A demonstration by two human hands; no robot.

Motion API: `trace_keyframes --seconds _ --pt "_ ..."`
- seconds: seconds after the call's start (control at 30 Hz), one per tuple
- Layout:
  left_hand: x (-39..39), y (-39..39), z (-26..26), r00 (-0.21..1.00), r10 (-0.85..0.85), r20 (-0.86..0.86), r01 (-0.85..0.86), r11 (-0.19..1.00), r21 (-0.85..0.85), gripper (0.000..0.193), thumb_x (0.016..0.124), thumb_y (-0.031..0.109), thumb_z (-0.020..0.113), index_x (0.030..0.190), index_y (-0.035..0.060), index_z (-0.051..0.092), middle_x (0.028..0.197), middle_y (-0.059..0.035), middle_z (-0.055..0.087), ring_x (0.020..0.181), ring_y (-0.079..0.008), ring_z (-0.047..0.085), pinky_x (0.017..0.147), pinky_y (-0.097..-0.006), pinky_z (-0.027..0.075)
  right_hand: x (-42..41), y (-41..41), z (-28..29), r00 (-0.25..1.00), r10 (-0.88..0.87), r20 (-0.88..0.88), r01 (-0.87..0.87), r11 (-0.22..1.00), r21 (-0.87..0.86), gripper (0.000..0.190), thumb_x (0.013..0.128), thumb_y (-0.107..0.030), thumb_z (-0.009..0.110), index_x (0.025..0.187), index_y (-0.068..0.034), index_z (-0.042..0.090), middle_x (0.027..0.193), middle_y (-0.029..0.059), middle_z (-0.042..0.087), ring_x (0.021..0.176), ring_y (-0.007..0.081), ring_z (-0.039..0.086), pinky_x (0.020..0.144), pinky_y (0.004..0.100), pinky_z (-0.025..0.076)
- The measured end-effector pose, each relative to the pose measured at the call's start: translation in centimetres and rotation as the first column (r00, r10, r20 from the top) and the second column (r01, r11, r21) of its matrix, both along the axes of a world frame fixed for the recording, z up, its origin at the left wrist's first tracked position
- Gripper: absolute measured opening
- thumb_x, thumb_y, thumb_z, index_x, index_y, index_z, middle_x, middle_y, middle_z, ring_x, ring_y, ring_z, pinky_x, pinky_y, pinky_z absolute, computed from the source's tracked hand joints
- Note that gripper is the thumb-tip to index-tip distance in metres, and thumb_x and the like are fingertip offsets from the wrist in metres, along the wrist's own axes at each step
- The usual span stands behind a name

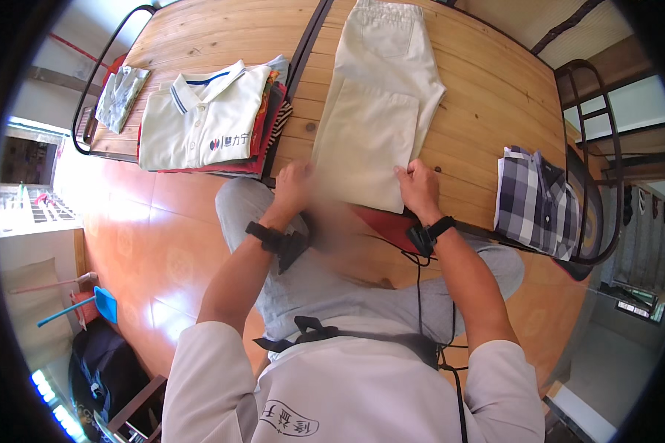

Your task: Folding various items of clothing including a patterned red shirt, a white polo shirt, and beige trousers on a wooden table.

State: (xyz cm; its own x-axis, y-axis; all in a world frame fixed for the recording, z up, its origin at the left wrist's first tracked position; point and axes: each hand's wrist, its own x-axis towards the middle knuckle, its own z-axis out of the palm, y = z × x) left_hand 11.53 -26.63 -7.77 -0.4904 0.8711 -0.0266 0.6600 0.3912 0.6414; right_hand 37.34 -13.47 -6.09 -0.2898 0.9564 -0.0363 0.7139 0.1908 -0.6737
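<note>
A pair of cream trousers (368,133) lies lengthwise on the wooden table (476,111), its legs laid together and the back pocket at the far end. My left hand (295,185) is at the near left edge of the trousers, partly blurred, so its hold is unclear. Thumb and fingers of my right hand (419,185) pinch the cloth at the near right edge. To the left rests a stack of folded clothes topped by a cream polo shirt (202,124) with a striped collar.
A folded checked shirt (537,205) lies at the table's right corner, by a dark metal rail (618,166). At the far left is a folded grey patterned cloth (122,99). Black cables (419,293) hang over my lap. A blue dustpan (105,304) stands low at left.
</note>
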Motion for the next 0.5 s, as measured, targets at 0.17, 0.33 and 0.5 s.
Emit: trace_keyframes --seconds 0.17,0.33,0.5 --pt "-0.2 0.0 0.2 0.999 -0.034 -0.033 0.033 0.999 -0.012 0.027 0.084 0.031 0.072 0.088 0.0041 0.067 0.080 -0.0130 0.070 0.078 -0.0309 0.069 0.073 -0.0420 0.052 0.2 0.8 0.3 1.000 -0.005 0.025 0.008 0.993 -0.120 0.030 0.086 -0.032 0.071 0.083 -0.004 0.062 0.075 0.0183 0.068 0.075 0.0383 0.067 0.068 0.0483 0.052" --pt "-0.4 0.2 0.3 0.996 -0.066 0.063 0.071 0.994 -0.077 0.028 0.085 0.031 0.071 0.090 0.0037 0.067 0.080 -0.0133 0.069 0.078 -0.0301 0.068 0.073 -0.0420 0.052 0.4 1.6 0.3 1.000 -0.019 -0.013 0.018 0.998 -0.060 0.030 0.086 -0.032 0.071 0.084 -0.004 0.063 0.076 0.0172 0.069 0.075 0.0370 0.068 0.069 0.0466 0.052" --pt "1.4 0.2 0.2 0.987 -0.088 0.134 0.071 0.990 0.124 0.030 0.086 0.031 0.072 0.093 0.0024 0.066 0.080 -0.0132 0.068 0.077 -0.0290 0.066 0.073 -0.0415 0.051 1.0 1.7 0.2 0.989 -0.076 -0.130 0.078 0.997 0.009 0.031 0.086 -0.031 0.072 0.084 -0.001 0.062 0.076 0.0165 0.069 0.074 0.0351 0.068 0.069 0.0449 0.053"
